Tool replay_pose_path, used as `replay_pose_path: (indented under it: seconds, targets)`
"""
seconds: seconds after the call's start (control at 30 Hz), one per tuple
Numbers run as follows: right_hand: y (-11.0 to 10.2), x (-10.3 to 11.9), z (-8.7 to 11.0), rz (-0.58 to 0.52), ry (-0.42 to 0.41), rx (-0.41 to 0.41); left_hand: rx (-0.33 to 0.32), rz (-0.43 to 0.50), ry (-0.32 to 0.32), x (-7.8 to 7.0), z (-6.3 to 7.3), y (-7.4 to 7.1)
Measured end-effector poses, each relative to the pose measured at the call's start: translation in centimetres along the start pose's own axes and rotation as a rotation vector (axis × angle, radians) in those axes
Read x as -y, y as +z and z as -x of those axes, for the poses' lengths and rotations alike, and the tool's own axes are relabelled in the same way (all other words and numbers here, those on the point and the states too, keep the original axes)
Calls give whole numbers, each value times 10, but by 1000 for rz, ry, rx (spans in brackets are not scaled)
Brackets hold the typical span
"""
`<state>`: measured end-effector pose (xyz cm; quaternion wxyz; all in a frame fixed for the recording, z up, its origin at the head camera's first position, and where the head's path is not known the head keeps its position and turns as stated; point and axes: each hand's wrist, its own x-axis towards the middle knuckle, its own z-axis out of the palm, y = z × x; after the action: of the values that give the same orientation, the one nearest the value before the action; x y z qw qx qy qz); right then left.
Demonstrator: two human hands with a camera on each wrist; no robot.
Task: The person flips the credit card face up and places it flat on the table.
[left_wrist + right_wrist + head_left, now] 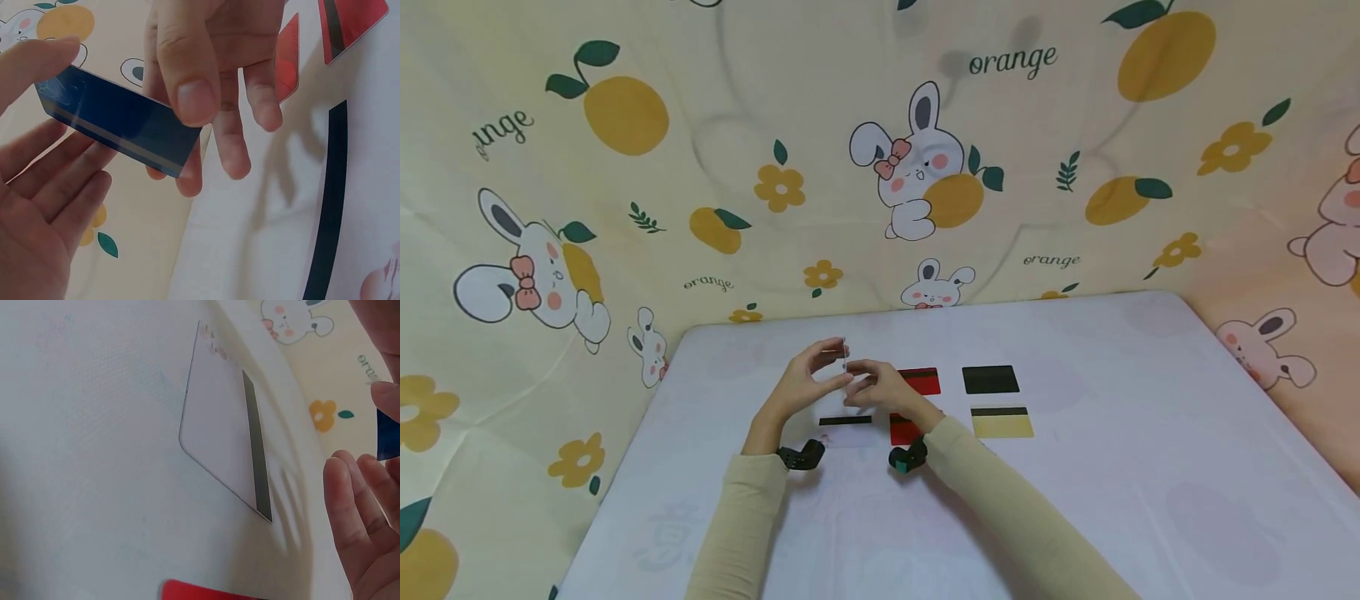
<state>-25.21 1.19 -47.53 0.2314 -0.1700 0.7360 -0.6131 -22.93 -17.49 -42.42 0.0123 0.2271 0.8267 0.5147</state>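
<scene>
Head view: both hands up over the white-covered table (1097, 500), meeting on a striped blue card (122, 119), seen nearly edge-on (colour only reads from the left wrist). Left hand (805, 379) on one side, right hand (886, 390) on the other. Below, on the table: white magnetic-stripe card (846, 432), black stripe on its far side. Just right of it, near red card (902, 430), partly behind the right forearm; far red card (922, 381), partly covered by the right hand. Further right, black card (991, 379), with gold card (1002, 425) nearer the person, dark stripe on far side. Beige sleeves (741, 521), black wrist units (803, 455), rabbit-and-orange backdrop (820, 125) behind.

Left wrist: blue card clear of the table, tilted. Left hand grips it across the long edges, thumb on one, fingertips at the other. Right hand pinches the opposite end, thumb pressed on the face at a corner, fingers behind, remaining ones spread.

Right wrist: white card flat on the table, a red card's edge at bottom. Blue card is a sliver at the right border, fingers beside it; both hands cropped, can't tell the grip from here.
</scene>
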Motion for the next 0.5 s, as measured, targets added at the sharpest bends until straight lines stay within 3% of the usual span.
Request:
replay_pose_path:
  seconds: [0.1,0.5]
  targets:
    - [-1,-1,1,13,-7,1,-4,3,2,15,-3,1]
    - [-1,1,0,79,-11,-31,-2,46,33,11,-2,-2]
